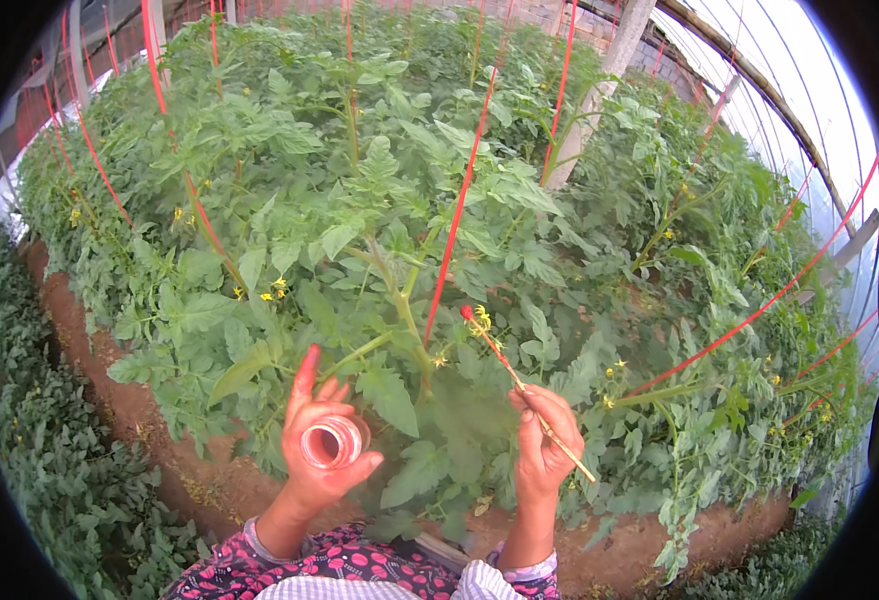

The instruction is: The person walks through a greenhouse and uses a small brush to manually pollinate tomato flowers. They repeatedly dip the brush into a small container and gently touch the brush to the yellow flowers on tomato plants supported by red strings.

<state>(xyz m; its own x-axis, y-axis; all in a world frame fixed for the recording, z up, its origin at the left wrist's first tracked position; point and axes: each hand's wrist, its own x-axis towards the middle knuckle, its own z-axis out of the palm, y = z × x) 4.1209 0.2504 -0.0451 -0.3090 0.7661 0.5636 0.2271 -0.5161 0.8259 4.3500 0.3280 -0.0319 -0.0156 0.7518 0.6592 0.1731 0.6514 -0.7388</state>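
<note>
My left hand (315,450) holds a small open-mouthed jar (332,442) against the palm; a dark opening shows inside its red-stained rim. The index finger of that hand points up and its tip is stained red. In my right hand (544,435) is a thin stick brush (510,369), held like a pen, with a red tip. The red tip lies at a cluster of yellow tomato flowers (483,321); whether it touches them I cannot tell. Between the hands rises a tomato stem (403,307) with a red string (460,202) beside it.
Dense tomato plants (259,150) fill the bed ahead, with several red strings running up. A concrete post (597,97) stands among them. Bare soil (146,420) borders the bed, and plastic sheeting (822,90) on curved ribs covers the right side.
</note>
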